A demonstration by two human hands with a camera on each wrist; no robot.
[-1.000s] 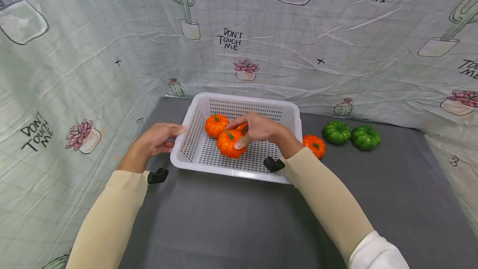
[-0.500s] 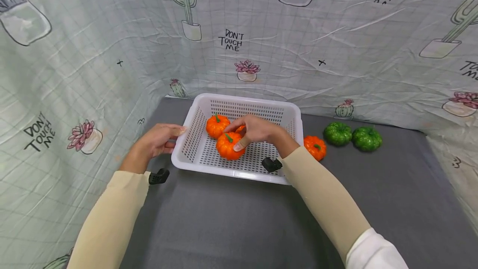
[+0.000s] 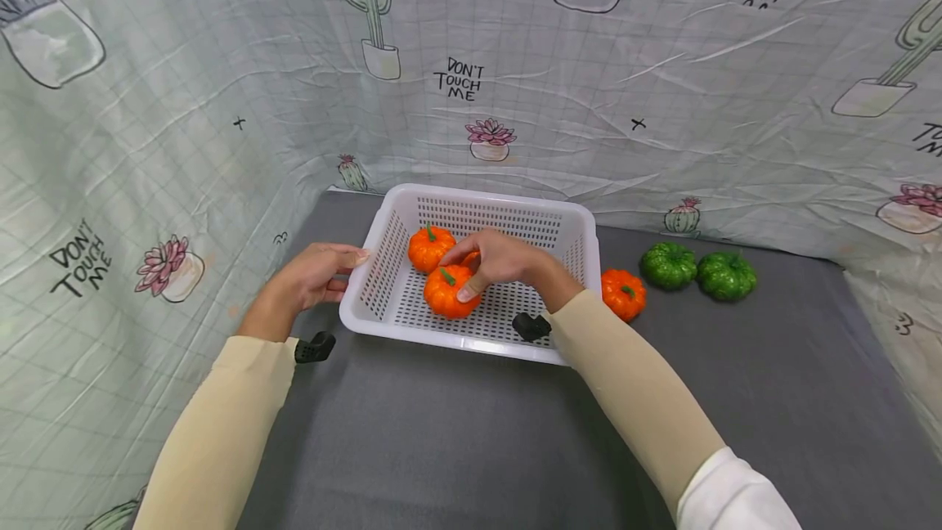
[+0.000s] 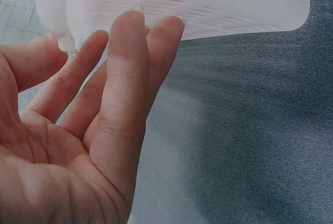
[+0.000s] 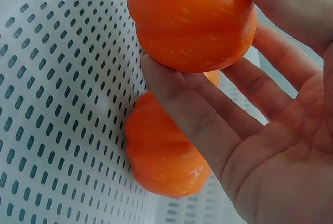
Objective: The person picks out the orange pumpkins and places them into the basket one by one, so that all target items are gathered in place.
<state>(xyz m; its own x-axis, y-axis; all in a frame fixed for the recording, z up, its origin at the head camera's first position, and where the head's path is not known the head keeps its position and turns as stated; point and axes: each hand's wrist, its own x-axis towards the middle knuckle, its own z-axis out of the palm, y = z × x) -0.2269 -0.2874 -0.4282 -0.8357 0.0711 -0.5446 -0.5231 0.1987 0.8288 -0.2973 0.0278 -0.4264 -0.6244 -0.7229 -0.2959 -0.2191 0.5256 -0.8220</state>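
A white perforated plastic basket [image 3: 471,342] stands on the dark grey tabletop. My left hand [image 3: 316,275] holds its left rim, thumb on the lip and fingers against the outer wall [image 4: 208,5]. Inside the basket my right hand [image 3: 500,258] grips a small orange pumpkin [image 3: 446,294] with a green stem, thumb on the near side, fingers round the far side [image 5: 192,21]. A second orange pumpkin [image 3: 429,247] sits just behind it, near the left wall. A third orange one [image 3: 473,258] is mostly hidden by the right hand.
Just outside the basket's right wall lies another orange pumpkin [image 3: 624,294]. Farther right are two green pumpkins [image 3: 668,266], side by side. A cactus-print cloth [image 3: 515,64] hangs along the back and left edges of the tabletop [image 3: 441,432].
My right hand has moved the pumpkin slightly left and toward the basket's front. My left hand stays on the rim. The head view has shifted a little.
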